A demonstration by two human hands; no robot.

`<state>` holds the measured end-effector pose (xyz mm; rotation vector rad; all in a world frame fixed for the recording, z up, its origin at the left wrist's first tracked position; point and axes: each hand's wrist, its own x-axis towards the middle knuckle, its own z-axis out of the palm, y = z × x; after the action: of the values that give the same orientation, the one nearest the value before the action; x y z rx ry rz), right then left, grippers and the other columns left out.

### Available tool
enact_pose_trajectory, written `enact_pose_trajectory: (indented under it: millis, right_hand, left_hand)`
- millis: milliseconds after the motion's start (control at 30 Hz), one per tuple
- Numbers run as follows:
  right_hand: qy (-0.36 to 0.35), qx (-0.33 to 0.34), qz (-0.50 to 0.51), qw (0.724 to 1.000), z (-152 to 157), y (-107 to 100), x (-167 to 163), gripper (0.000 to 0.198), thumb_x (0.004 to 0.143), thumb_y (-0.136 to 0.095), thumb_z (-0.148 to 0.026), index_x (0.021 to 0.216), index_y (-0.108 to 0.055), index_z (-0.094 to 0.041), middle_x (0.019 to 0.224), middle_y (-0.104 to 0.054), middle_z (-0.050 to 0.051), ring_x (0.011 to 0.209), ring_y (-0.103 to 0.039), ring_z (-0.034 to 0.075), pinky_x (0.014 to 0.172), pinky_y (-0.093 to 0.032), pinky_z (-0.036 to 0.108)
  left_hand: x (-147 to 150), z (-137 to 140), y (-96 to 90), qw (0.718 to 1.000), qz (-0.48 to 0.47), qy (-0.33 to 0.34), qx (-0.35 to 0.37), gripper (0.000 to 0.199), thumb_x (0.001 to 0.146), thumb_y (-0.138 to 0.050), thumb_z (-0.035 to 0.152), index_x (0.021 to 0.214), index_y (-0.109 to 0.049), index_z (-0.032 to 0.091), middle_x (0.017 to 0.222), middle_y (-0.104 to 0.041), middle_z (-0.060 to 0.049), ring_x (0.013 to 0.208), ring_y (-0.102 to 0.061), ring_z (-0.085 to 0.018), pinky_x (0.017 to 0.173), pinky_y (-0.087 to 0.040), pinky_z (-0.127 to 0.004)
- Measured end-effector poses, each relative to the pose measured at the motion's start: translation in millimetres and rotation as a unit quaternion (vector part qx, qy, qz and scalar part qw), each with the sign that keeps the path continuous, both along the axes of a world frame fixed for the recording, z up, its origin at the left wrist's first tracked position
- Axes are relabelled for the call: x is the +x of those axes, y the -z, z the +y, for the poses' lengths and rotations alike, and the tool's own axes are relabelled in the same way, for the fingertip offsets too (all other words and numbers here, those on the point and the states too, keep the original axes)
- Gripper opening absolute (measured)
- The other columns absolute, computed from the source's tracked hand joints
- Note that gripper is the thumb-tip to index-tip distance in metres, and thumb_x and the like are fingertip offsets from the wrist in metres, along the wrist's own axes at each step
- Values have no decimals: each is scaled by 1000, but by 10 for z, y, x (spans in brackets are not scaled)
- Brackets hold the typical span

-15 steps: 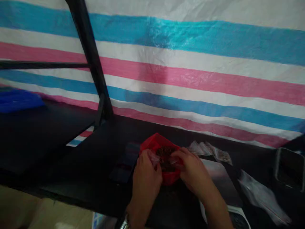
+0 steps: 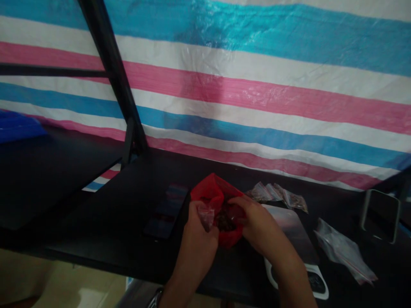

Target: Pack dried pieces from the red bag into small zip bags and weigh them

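Red bag [image 2: 210,188], one, mouth open, on the tabletop [image 2: 109,237]; dark bits [image 2: 226,219] inside. Small clear bag [image 2: 207,217], one, pinched in my left hand [image 2: 201,239] at the red mouth. Right hand [image 2: 257,218]: at the bits, grip hidden, cannot tell. Step, I judge: working the bits by hand; next move calls for a steady clear bag. To my right: scale [image 2: 297,231], filled packets [image 2: 293,199], flat clear bags [image 2: 343,250]. Left: phone [image 2: 166,211].

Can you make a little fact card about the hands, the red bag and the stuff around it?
Left hand: holds a small clear zip bag
Right hand: at the red bag's mouth; exact grip hidden
Red bag: open, dark brown bits inside
Left of bag: dark phone
Right of bag: digital scale, filled zip bags, clear plastic bags, pale-framed phone
Behind: striped sheet
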<state>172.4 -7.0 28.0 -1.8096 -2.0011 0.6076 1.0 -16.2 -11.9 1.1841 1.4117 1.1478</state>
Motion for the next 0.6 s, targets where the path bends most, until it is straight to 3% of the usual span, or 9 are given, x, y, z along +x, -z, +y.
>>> enact_pose_trajectory:
  millis: [67,200,333,600]
  right_hand:
    - [-5,-6,-1,1000,-12,-5,-9,70,71,-54,11,130,-76,-21,142,-71,9,125,-69,25,106,-49,35]
    - [11,-35,-63,997,-1,-27,-139,52,84,-56,4,125,-79,-19,134,-72,12,119,-71,28,104,-51,39]
    - [-11,4,-142,990,51,-22,-282,51,82,-58,3,123,-79,-19,130,-74,13,126,-67,34,108,-47,48]
    - [-49,9,33,998,81,74,-161,52,78,-64,4,120,-81,-22,124,-81,7,120,-72,27,109,-49,41]
  left_hand:
    - [10,25,19,998,-48,-37,3,45,71,-61,4,109,-51,26,93,-67,1,81,-69,-22,73,-53,-32]
    - [23,12,-17,992,-89,-86,12,46,61,-58,5,103,-55,24,86,-65,3,74,-65,-18,67,-52,-29]
    - [18,7,-63,986,-125,-106,36,40,58,-60,9,95,-57,23,80,-63,4,69,-61,-16,63,-49,-26]
    - [6,86,-17,950,-283,-127,-23,55,52,-67,17,105,-55,23,85,-66,5,71,-58,-14,61,-48,-23]
